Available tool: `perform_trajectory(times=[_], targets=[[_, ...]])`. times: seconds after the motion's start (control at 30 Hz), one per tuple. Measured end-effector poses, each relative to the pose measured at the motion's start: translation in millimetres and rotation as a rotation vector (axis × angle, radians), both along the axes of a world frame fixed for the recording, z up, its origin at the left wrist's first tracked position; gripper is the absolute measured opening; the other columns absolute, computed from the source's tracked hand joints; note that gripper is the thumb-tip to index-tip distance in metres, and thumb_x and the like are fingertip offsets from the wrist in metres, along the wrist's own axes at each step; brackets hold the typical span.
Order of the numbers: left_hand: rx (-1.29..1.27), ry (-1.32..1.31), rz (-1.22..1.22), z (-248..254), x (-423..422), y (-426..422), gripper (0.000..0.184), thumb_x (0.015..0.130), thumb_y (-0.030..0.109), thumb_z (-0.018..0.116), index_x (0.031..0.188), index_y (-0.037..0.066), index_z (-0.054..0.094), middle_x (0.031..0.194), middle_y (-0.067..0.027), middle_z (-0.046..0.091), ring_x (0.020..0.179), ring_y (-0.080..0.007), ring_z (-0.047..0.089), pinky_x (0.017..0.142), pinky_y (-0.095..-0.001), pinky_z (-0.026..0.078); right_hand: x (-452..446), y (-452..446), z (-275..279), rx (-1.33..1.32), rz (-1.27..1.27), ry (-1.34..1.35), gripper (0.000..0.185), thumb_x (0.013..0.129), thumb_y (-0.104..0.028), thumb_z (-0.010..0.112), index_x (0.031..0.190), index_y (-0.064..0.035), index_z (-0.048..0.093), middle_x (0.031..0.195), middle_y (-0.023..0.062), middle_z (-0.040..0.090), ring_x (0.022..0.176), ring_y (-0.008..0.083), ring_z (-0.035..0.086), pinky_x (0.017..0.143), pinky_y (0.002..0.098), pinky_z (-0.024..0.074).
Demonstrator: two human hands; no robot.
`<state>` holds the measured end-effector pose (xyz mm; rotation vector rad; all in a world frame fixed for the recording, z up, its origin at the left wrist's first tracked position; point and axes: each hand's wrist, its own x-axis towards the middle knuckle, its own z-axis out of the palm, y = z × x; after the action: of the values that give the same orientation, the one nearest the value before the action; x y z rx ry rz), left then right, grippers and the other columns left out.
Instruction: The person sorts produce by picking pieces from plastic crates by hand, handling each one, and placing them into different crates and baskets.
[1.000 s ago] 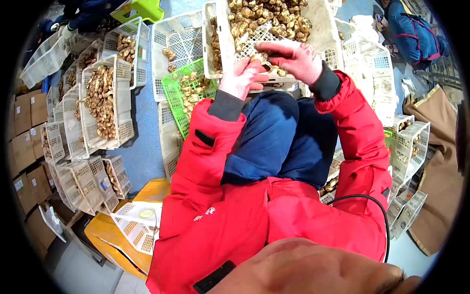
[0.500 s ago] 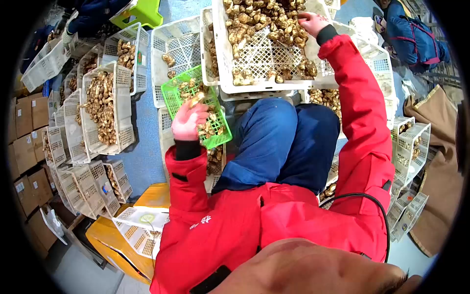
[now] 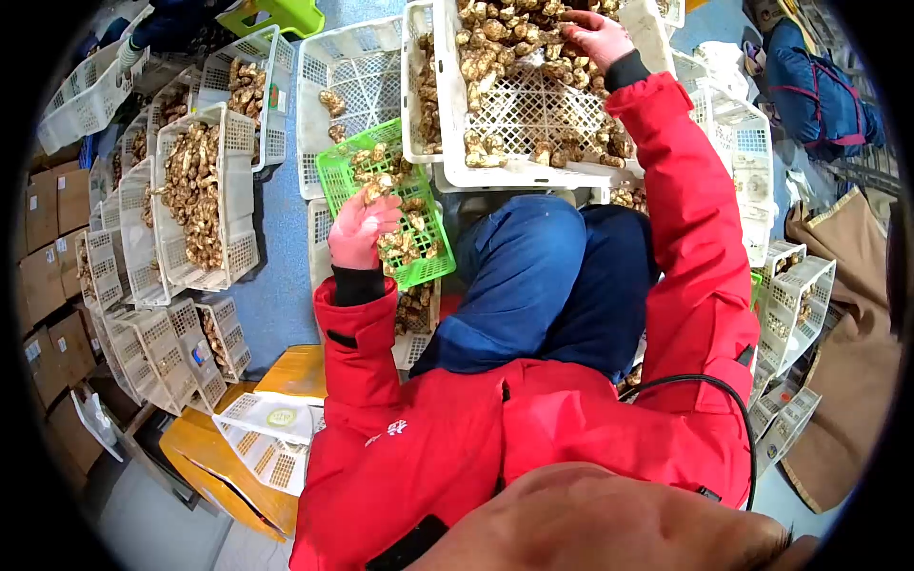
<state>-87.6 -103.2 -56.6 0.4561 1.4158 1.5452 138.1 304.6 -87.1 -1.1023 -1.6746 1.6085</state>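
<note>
Mushroom (image 3: 379,186) apparently pinched in your left grip (image 3: 358,228), green basket (image 3: 428,273) beneath it; your right grip (image 3: 602,43) touches the pile (image 3: 500,43) in the white crate (image 3: 524,178), hold unclear; step reads as placing one, picking another; next move calls for gentle left release.

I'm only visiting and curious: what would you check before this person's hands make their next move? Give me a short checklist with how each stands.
1. Left hand over the green basket: ok.
2. Left hand's firm hold on the mushroom at its fingertips: cannot tell.
3. Green basket has room: ok, bare mesh shows.
4. Right hand at the mushroom heap in the big white crate: ok.
5. Right hand gripping a piece: cannot tell.
</note>
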Motion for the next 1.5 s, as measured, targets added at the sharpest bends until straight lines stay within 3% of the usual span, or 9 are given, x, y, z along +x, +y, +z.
perform_trajectory(times=[0.13,0.2,0.43,0.67,0.93,1.07,1.2,1.33,1.5], targets=[[0.031,-0.578,0.049,1.6,-1.8,13.2,0.033,0.086,0.013,0.046,0.112,-0.006,0.042,0.084,-0.0093,0.052,0.069,-0.0151,0.048,0.056,-0.0218,0.040,18.8,-72.0,74.9,-0.087,0.184,0.070,0.033,0.084,-0.014,0.056,0.116,-0.0053,0.052,0.090,0.0011,0.059,0.078,0.0084,0.058,0.066,0.0204,0.0461],[0.232,-0.295,0.015,20.3,19.8,10.1,0.034,0.084,0.006,0.049,0.115,-0.005,0.043,0.088,-0.0099,0.055,0.073,-0.0155,0.052,0.059,-0.0214,0.043,24.6,-101.0,86.3,-0.124,0.146,0.122,0.038,0.084,-0.016,0.055,0.120,-0.0038,0.048,0.092,0.0014,0.058,0.082,0.0088,0.057,0.071,0.0218,0.0456],[0.046,0.363,0.132,65.7,55.7,13.4,0.041,0.075,-0.003,0.060,0.115,0.000,0.050,0.096,-0.0051,0.058,0.074,-0.0088,0.053,0.067,-0.0207,0.044,26.8,-163.2,93.7,-0.202,0.133,0.328,0.040,0.082,-0.007,0.053,0.121,-0.0012,0.046,0.089,0.0035,0.057,0.074,0.0075,0.052,0.070,0.0204,0.0433],[0.056,0.482,0.123,87.4,66.8,4.5,0.041,0.072,-0.005,0.061,0.112,0.001,0.052,0.096,-0.0044,0.058,0.079,-0.0092,0.053,0.068,-0.0202,0.043,10.9,-198.8,89.6,0.040,0.099,0.232,0.042,0.081,-0.003,0.056,0.122,-0.0022,0.046,0.116,0.0102,0.053,0.103,0.0151,0.052,0.087,0.0251,0.0419],[0.064,1.350,0.101,90.2,77.9,25.5,0.040,0.065,0.011,0.066,0.104,0.009,0.058,0.097,-0.0099,0.059,0.087,-0.0273,0.056,0.076,-0.0369,0.044,-36.3,-280.5,112.0,-0.568,0.443,0.572,0.053,0.085,-0.022,0.054,0.129,-0.0006,0.034,0.090,0.0003,0.053,0.080,0.0091,0.054,0.075,0.0245,0.0429],[0.152,1.290,0.089,89.7,84.1,32.6,0.041,0.065,0.010,0.070,0.103,0.005,0.055,0.099,-0.0138,0.058,0.092,-0.0290,0.055,0.081,-0.0355,0.043,-33.7,-274.1,108.3,-0.660,0.277,0.655,0.053,0.084,-0.020,0.055,0.129,-0.0018,0.034,0.084,-0.0026,0.050,0.076,0.0090,0.052,0.074,0.0245,0.0436],[0.131,1.032,0.147,76.2,83.2,22.4,0.038,0.072,0.004,0.064,0.108,0.003,0.053,0.112,-0.0125,0.051,0.101,-0.0204,0.051,0.082,-0.0296,0.043,-25.0,-258.2,112.4,-0.669,0.295,0.765,0.059,0.085,-0.023,0.056,0.133,-0.0035,0.027,0.099,0.0018,0.052,0.100,0.0157,0.052,0.086,0.0297,0.0431],[-0.044,0.813,-0.040,55.2,86.0,10.6,0.029,0.074,0.012,0.063,0.101,0.002,0.057,0.098,-0.0147,0.057,0.090,-0.0275,0.056,0.079,-0.0331,0.044,-24.8,-261.5,115.8,-0.666,0.399,0.672,0.064,0.081,-0.015,0.060,0.133,-0.0050,0.025,0.116,0.0150,0.049,0.104,0.0222,0.051,0.087,0.0309,0.0435],[0.062,0.680,-0.155,16.4,105.3,-4.9,0.024,0.076,0.015,0.060,0.097,0.004,0.059,0.091,-0.0123,0.059,0.080,-0.0263,0.059,0.071,-0.0328,0.047,-27.3,-267.2,113.0,-0.590,0.396,0.571,0.058,0.078,-0.011,0.061,0.128,0.0005,0.034,0.107,0.0151,0.055,0.093,0.0202,0.057,0.077,0.0259,0.0459]])
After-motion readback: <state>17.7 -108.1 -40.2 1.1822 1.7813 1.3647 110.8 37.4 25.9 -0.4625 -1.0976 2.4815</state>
